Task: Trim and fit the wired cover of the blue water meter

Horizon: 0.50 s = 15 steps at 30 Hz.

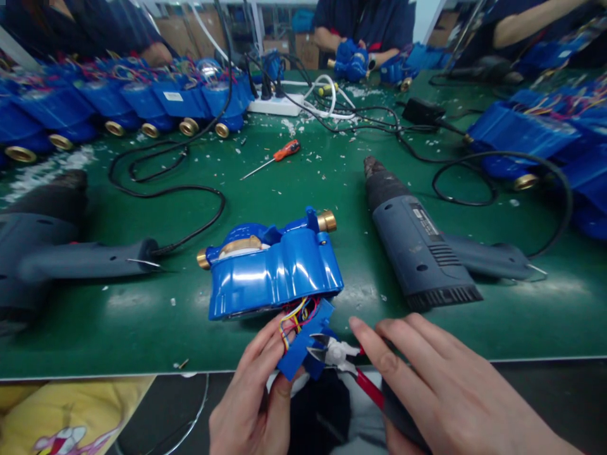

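Observation:
A blue water-meter-like unit (275, 272) with brass threaded ends lies on its side on the green table. Coloured wires (301, 316) run from its near side to a small blue plastic piece (303, 344). My left hand (260, 385) is closed on that piece, thumb below and fingers behind the wires. In my right hand (436, 379) are diagonal cutters (337, 354) with red handles. Their jaws stand apart at the right edge of the blue piece; whether they touch it I cannot tell.
Heat guns (417, 240) lie right and left. An orange screwdriver (287, 150), a white power strip (277, 104) and looping black cables lie beyond. Rows of blue units (142, 104) line both sides. Co-workers sit across the table (332, 158), which is strewn with white scraps.

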Each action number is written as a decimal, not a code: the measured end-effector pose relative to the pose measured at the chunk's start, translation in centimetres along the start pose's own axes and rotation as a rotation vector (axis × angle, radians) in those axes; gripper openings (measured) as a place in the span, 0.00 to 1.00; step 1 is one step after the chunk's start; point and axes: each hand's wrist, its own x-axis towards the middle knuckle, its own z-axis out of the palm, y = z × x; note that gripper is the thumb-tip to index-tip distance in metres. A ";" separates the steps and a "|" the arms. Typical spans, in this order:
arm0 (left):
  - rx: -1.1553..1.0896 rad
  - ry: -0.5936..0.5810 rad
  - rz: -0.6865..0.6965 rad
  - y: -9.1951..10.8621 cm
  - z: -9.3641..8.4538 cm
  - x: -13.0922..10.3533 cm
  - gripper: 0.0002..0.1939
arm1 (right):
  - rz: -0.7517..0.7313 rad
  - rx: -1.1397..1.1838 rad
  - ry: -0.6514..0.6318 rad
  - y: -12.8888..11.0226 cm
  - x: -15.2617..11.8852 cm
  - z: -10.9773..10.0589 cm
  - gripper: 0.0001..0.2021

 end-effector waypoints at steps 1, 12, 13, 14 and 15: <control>0.002 0.009 0.003 0.0 0.1 0.0 0.22 | -0.004 -0.013 0.025 0.0 0.1 0.0 0.25; 0.061 -0.010 0.078 0.0 -0.2 0.4 0.26 | -0.107 -0.021 -0.144 0.1 -0.4 -0.8 0.21; 0.059 -0.010 0.080 0.0 -0.2 0.3 0.26 | -0.106 -0.017 -0.142 0.1 -0.5 -0.8 0.21; 0.055 -0.005 0.079 -0.1 -0.2 0.2 0.26 | -0.102 -0.013 -0.141 0.0 -0.5 -0.7 0.20; 0.053 0.000 0.073 -0.1 -0.2 0.2 0.27 | -0.101 -0.011 -0.137 0.0 -0.5 -0.7 0.20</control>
